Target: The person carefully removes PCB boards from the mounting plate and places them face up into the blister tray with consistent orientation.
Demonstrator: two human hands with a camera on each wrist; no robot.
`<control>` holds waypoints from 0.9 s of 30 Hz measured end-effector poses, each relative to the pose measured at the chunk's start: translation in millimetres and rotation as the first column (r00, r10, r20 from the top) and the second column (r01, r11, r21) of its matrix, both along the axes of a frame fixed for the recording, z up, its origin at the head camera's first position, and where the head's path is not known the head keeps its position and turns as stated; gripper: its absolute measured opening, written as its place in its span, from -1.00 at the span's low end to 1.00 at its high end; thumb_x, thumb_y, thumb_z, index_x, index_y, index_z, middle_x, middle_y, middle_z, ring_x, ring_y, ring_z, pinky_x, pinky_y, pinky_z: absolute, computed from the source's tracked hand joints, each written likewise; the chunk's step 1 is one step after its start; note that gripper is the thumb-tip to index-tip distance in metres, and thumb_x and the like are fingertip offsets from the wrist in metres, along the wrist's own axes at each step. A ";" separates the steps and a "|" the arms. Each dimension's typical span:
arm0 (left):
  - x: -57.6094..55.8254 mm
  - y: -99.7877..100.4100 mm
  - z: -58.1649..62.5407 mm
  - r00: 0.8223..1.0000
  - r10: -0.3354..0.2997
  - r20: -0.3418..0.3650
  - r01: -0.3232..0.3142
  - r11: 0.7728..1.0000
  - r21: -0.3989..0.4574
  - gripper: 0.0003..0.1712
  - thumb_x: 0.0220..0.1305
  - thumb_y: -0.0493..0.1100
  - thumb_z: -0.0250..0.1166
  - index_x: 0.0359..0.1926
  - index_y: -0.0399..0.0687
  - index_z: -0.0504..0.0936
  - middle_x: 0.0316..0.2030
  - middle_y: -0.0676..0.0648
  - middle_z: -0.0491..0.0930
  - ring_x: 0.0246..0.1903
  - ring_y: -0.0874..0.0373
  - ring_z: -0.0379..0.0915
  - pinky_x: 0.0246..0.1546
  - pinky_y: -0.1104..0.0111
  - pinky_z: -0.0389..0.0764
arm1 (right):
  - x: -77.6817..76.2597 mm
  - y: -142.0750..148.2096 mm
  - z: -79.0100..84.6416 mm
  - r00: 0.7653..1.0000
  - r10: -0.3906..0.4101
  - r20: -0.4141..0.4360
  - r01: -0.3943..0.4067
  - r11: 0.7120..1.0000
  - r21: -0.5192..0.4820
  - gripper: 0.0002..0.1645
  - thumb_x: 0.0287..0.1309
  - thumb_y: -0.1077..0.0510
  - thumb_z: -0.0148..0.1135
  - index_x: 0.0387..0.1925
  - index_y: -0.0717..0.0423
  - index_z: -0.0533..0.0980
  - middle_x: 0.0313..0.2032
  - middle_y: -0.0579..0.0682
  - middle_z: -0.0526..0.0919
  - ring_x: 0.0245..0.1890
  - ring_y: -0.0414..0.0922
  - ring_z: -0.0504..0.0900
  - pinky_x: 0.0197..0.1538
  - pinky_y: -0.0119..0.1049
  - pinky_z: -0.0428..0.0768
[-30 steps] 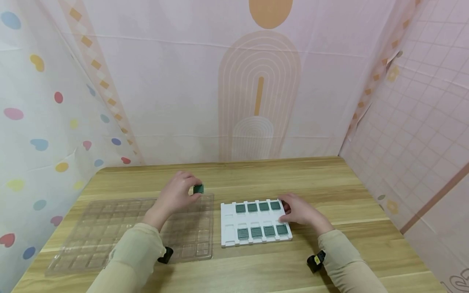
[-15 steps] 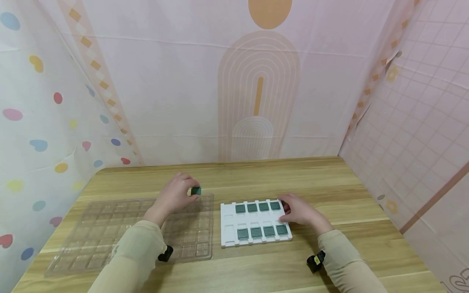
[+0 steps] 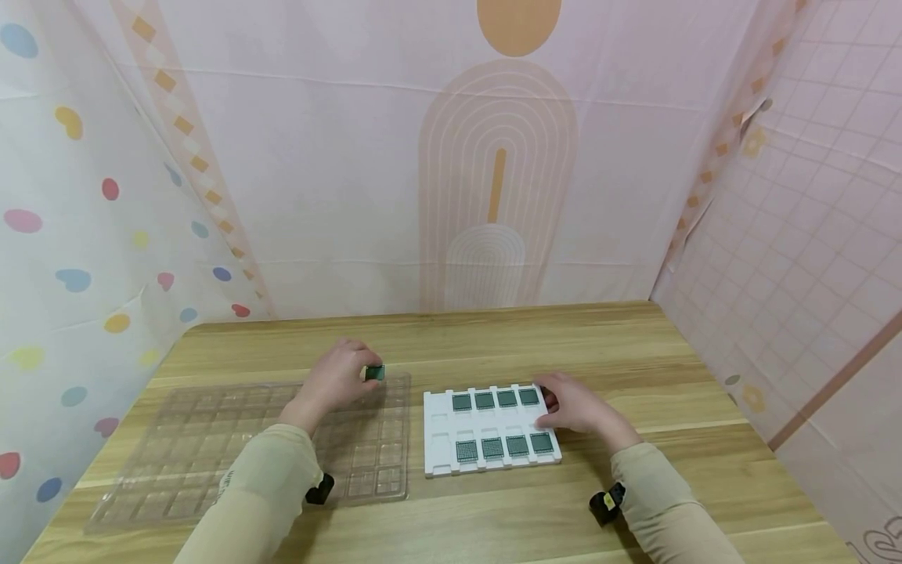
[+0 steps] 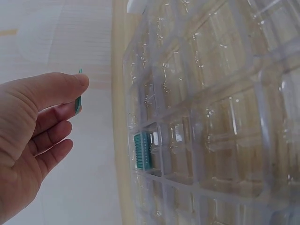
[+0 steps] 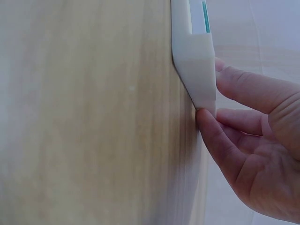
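Observation:
My left hand (image 3: pixel 334 382) pinches a small green circuit board (image 3: pixel 375 373) between thumb and forefinger, held above the far right part of a clear plastic compartment tray (image 3: pixel 395 454). Seen edge-on in the left wrist view, that board (image 4: pixel 78 101) looks thin, and the other fingers curl loosely below it. Another green board (image 4: pixel 143 151) sits in an edge compartment of the clear tray. On the right, my right hand (image 3: pixel 574 406) grips the right edge of a white tray (image 3: pixel 438 450), which bears two rows of green boards. Fingers and thumb meet its corner in the right wrist view.
Both trays lie side by side on a wood-grain table (image 3: pixel 493 345), a narrow gap between them. Patterned cloth (image 3: pixel 331 196) hangs behind the table and along both sides. Black cameras (image 3: pixel 320 489) are strapped at the wrists.
My left hand has come slightly down and to the left with the circuit board. The right hand and the white tray stay practically where they were.

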State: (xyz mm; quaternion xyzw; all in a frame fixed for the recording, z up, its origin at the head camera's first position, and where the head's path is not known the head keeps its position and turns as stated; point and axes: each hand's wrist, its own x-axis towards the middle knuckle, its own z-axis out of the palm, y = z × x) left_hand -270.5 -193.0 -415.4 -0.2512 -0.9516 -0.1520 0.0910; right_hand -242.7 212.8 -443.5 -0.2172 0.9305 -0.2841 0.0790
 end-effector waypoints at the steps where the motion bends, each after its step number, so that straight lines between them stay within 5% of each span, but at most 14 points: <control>1: -0.1 -0.5 -0.5 1.000 0.000 0.002 0.000 1.000 0.002 -0.81 0.10 -0.26 0.48 -0.22 -0.17 0.75 -0.20 -0.10 0.66 -0.12 -0.08 0.46 -0.06 0.08 0.55 | 0.0 0.0 -0.1 1.000 -0.001 0.001 0.001 1.000 -0.002 -0.13 -0.06 0.24 0.54 0.27 0.44 0.35 0.05 0.25 0.50 -0.17 -0.06 0.57 -0.11 -0.22 0.59; 27: -2.4 -2.0 -13.5 0.999 0.012 0.037 -0.010 0.999 -0.038 -0.76 0.07 -0.24 0.52 -0.20 -0.18 0.75 -0.17 -0.13 0.65 -0.11 -0.10 0.48 -0.03 0.03 0.53 | 0.9 0.7 0.1 1.000 0.003 0.003 -0.003 1.000 -0.014 -0.12 -0.06 0.25 0.54 0.27 0.45 0.34 0.09 0.28 0.48 -0.16 -0.05 0.58 -0.10 -0.23 0.59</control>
